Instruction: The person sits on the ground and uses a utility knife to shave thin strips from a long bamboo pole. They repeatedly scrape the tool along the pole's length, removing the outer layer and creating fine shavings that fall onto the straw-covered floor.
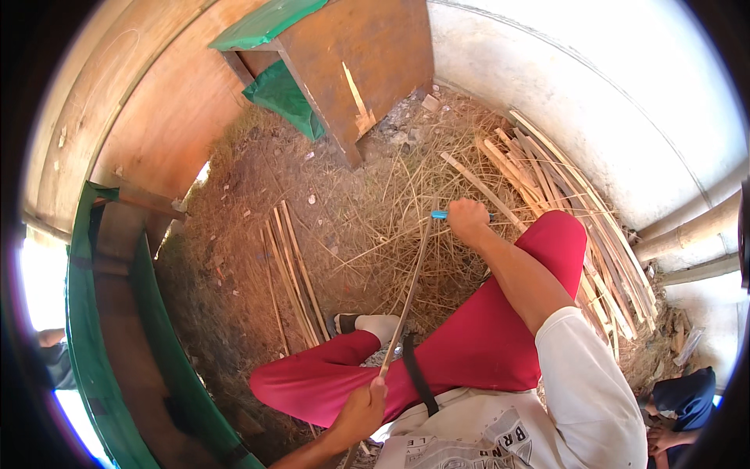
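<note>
A long, thin wooden strip (410, 293) slants across the space between my legs, over my red trousers (476, 336). Its lower part is in my left hand (361, 410), whose fingers are closed round it near my lap. Farther out, my right hand (469, 222) is closed on a blue-handled tool (440, 214). The blue end pokes out on the left of the fist, right at the strip's upper end; whether they touch I cannot tell, and no blade is visible. A black strap (419, 375) lies over my thigh.
A pile of split strips (558, 176) runs along the right wall. Several more strips (295, 270) lie on the dirt floor left of centre. Shavings (391, 211) cover the ground ahead. Beyond stands a wooden cabinet (359, 70); a green-edged bench (129, 328) is left. Another person (680, 414) sits lower right.
</note>
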`<state>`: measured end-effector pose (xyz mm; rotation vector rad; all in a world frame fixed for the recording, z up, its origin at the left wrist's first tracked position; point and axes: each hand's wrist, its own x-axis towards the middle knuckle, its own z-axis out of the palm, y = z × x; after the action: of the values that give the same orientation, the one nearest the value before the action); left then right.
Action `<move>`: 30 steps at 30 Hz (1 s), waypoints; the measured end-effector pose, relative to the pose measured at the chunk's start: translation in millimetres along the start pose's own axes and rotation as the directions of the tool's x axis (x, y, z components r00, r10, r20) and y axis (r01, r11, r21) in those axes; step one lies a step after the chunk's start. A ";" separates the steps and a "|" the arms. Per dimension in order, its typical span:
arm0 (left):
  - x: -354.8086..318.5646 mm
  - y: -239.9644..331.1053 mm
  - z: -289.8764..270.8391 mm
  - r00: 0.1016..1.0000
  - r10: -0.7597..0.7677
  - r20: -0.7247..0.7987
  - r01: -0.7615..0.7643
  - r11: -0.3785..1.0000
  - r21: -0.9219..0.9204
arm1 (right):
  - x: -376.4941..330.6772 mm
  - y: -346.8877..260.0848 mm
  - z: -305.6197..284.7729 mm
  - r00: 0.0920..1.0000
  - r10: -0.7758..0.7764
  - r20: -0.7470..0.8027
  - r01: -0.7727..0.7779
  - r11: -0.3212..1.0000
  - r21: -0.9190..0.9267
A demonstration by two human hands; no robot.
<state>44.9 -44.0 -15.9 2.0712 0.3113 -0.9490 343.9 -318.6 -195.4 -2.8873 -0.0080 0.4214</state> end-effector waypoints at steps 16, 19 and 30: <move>-19.3 -38.8 -37.4 0.968 -0.165 0.187 0.246 0.750 -0.613 | -10.7 -7.1 -11.3 0.995 0.008 -0.099 -0.002 0.998 0.063; 11.0 -31.7 -44.6 0.976 -0.019 0.217 0.180 0.633 -0.753 | -23.0 -34.5 -46.7 0.997 0.067 -0.040 -0.057 0.978 0.202; 120.6 19.8 -52.6 0.957 0.133 0.260 0.125 0.617 -0.777 | -50.8 -54.9 -59.1 0.979 -0.205 -0.021 0.200 0.916 0.347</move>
<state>165.0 -29.0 -71.2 1.0849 0.4660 -0.8775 313.4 -279.9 -113.8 -2.5020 -0.2120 0.3641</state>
